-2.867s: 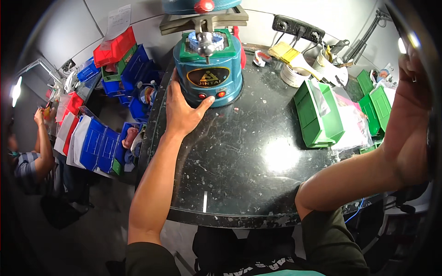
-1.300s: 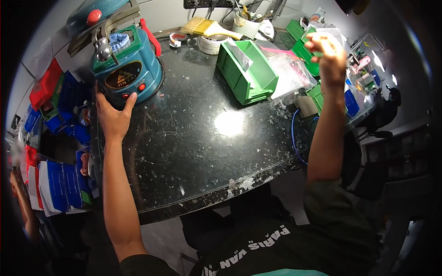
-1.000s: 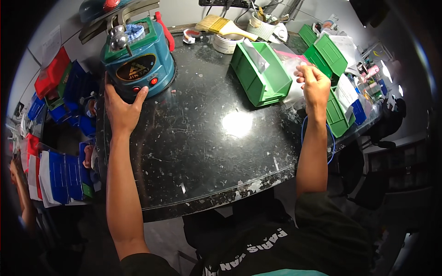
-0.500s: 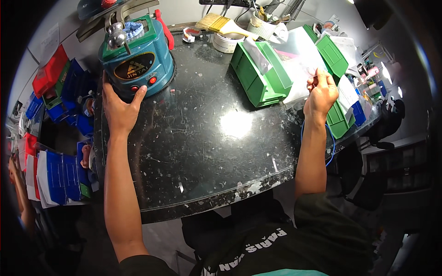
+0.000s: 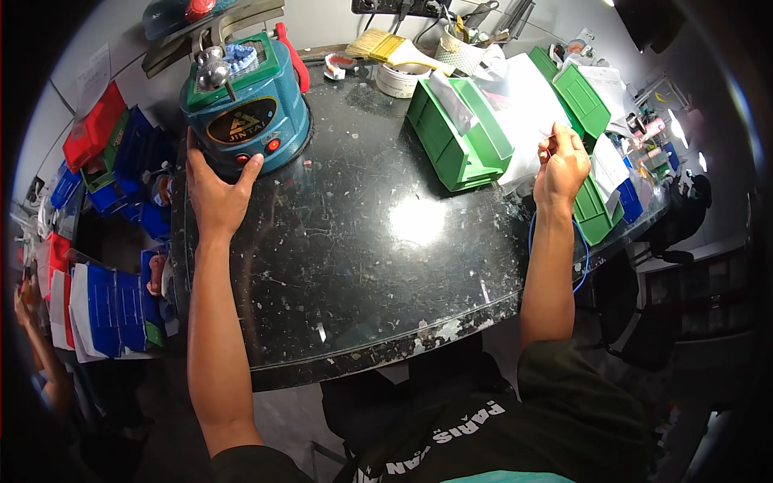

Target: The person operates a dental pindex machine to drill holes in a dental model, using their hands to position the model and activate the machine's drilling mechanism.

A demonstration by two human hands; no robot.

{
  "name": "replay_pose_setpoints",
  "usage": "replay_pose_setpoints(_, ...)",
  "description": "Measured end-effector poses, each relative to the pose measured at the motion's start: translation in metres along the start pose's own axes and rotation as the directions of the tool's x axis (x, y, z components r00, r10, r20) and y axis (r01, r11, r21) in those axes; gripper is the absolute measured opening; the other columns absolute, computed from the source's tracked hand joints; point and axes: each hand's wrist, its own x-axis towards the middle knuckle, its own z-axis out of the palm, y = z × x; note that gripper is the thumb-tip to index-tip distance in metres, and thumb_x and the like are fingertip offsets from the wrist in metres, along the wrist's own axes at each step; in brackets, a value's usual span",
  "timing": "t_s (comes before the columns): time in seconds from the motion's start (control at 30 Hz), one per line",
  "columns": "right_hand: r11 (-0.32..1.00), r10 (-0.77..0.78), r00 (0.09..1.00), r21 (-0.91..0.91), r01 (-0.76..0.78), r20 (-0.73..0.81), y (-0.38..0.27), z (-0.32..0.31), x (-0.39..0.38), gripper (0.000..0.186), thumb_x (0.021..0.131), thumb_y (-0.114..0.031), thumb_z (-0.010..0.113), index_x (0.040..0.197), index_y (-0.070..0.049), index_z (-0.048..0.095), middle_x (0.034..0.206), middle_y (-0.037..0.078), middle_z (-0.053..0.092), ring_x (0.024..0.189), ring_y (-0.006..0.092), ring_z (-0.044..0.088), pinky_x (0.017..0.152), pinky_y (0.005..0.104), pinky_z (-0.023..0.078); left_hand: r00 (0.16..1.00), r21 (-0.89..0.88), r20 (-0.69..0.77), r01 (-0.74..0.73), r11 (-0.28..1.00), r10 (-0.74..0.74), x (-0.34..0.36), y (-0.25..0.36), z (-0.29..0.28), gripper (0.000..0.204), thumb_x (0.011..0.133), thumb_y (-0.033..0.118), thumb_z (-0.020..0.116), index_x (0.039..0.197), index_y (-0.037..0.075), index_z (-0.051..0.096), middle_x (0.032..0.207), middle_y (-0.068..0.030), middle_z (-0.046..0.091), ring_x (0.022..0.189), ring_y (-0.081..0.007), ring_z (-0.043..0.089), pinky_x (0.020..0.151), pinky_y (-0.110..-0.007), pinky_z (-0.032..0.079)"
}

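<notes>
A blue dental vacuum former [image 5: 258, 113] with a green top stands at the left of the black table, a blue dental model [image 5: 240, 56] on its perforated plate. Against its lower left side rests my left hand [image 5: 219, 193], fingers spread along the casing and thumb at one of two red buttons on the front. The fingertips are hidden behind the casing. At the right, my right hand [image 5: 562, 171] is closed in a pinch on the edge of a clear plastic bag [image 5: 527, 101]. That bag lies between green bins and is washed out by glare.
Beside the bag sits a green bin [image 5: 459, 137]; another green bin [image 5: 581, 97] is behind it. A wide brush [image 5: 394, 48] lies across a white tub [image 5: 401, 79], near a small dental model [image 5: 338, 66]. Blue bins [image 5: 113, 310] stand left of the table [image 5: 362, 266].
The whole view has shifted slightly, with everything sitting a little lower and to the right. Both hands stay where they were on the machine and the bag.
</notes>
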Motion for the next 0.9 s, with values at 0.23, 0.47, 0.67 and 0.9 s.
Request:
replay_pose_setpoints(0.23,0.914,-0.033,0.969,-0.386,0.128,0.243,-0.002,0.017,-0.022,0.013,0.092,-0.007,0.078,0.103,0.000,0.076,0.087,0.006,0.075,0.067,0.0123,0.071,0.060,0.0251,0.054,1.000,0.008,0.010,0.012,1.000,-0.012,0.000,0.003,0.002,0.105,0.080,0.028,0.091,0.161,-0.002,0.030,0.159,-0.0272,0.043,0.146,-0.0408,0.045,0.121,-0.048,0.037)
replay_pose_setpoints(0.47,0.686,-0.426,0.872,-0.543,0.485,0.241,0.009,0.021,-0.019,0.033,0.084,-0.005,0.082,0.116,-0.005,0.073,0.109,0.006,0.066,0.092,0.0143,0.062,0.080,0.0285,0.053,0.999,-0.023,-0.027,-0.018,1.000,0.018,0.002,-0.010,-0.003,0.109,0.076,0.033,0.093,0.158,-0.006,0.033,0.154,-0.0289,0.046,0.144,-0.0415,0.046,0.121,-0.047,0.036)
replay_pose_setpoints(0.67,0.720,-0.533,0.782,-0.312,0.620,0.324,-0.007,0.027,-0.050,0.017,0.086,0.011,0.070,0.100,0.001,0.071,0.099,0.004,0.062,0.075,0.0087,0.056,0.063,0.0196,0.046,0.999,0.009,-0.038,-0.004,1.000,0.004,-0.001,0.004,0.000,0.109,0.076,0.028,0.093,0.159,-0.002,0.030,0.155,-0.0264,0.045,0.145,-0.0424,0.044,0.121,-0.049,0.037)
replay_pose_setpoints(0.9,0.531,-0.633,0.481,-0.113,0.840,0.607,-0.018,0.059,-0.097,0.019,0.076,0.012,0.074,0.089,-0.001,0.072,0.079,0.007,0.065,0.058,0.0097,0.055,0.049,0.0243,0.041,0.998,0.029,-0.019,0.060,0.998,-0.060,-0.003,0.009,-0.006,0.115,0.077,0.030,0.092,0.163,-0.001,0.023,0.154,-0.0302,0.043,0.144,-0.0447,0.044,0.121,-0.050,0.038)
